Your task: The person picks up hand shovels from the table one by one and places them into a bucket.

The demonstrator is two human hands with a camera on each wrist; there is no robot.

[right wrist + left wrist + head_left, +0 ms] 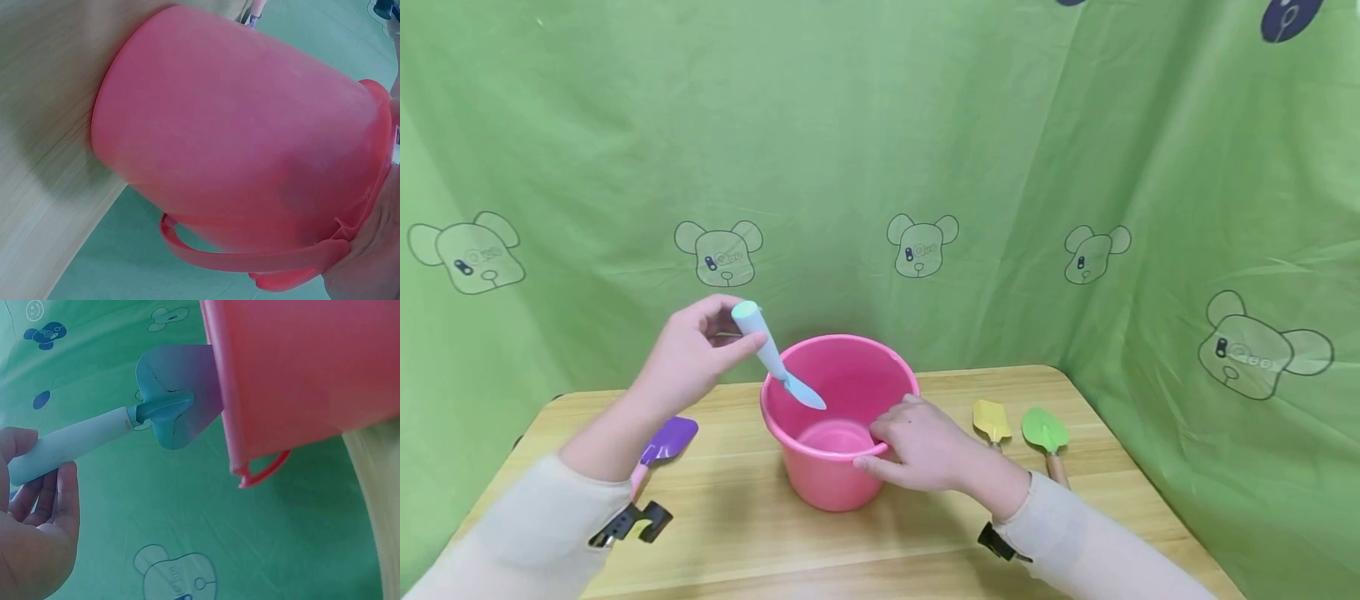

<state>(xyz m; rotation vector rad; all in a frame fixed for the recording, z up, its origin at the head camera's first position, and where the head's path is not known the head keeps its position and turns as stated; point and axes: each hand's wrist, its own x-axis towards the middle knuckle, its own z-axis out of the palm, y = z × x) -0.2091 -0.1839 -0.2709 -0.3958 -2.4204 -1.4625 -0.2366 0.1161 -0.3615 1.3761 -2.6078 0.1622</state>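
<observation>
Well, printed green cloth hangs behind the wood-grained table and bucket.

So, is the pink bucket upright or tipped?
Upright: in the head view, the pink bucket sits base-down on the wooden table, mouth up.

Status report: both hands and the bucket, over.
Left hand holds blue shovel, blade at bucket mouth. Right hand grips rim. Bucket upright. Nothing visibly in the way.

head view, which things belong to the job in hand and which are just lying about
In use:
blue shovel, in the left hand
pink bucket, rim gripped by the right hand

Lying on the table, apparently not in use:
purple shovel
yellow shovel
green shovel
</observation>
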